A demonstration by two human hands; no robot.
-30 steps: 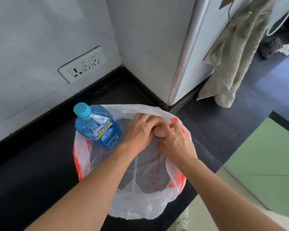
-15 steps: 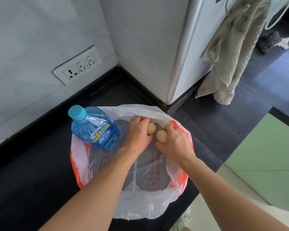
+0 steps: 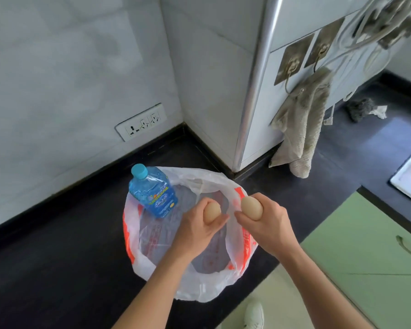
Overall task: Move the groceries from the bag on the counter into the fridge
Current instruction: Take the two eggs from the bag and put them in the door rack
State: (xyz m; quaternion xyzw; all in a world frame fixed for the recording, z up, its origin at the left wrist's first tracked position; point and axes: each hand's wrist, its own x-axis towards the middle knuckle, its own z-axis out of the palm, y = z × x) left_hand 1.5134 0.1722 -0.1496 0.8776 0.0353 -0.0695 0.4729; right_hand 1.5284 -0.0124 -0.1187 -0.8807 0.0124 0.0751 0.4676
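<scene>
A white and orange plastic bag (image 3: 138,248) lies open on the black counter (image 3: 45,269). A blue bottle (image 3: 153,194) with a light blue cap leans in the bag's far left side. My left hand (image 3: 198,225) grips a tan egg (image 3: 211,212) above the bag's middle. My right hand (image 3: 267,225) holds a second tan egg (image 3: 252,208) above the bag's right rim. Both eggs are lifted clear of the bag. The fridge is not in view.
A grey tiled wall with a socket plate (image 3: 140,122) rises behind the counter. A corner column with a metal strip (image 3: 252,91) stands at the back. A beige towel (image 3: 301,129) hangs on hooks. A sink edge (image 3: 408,176) sits at the right, green cabinet fronts (image 3: 365,245) below.
Both hands rose out of the bag, each with an egg, and drew apart. The view tilted up, showing more of the wall hooks and the sink.
</scene>
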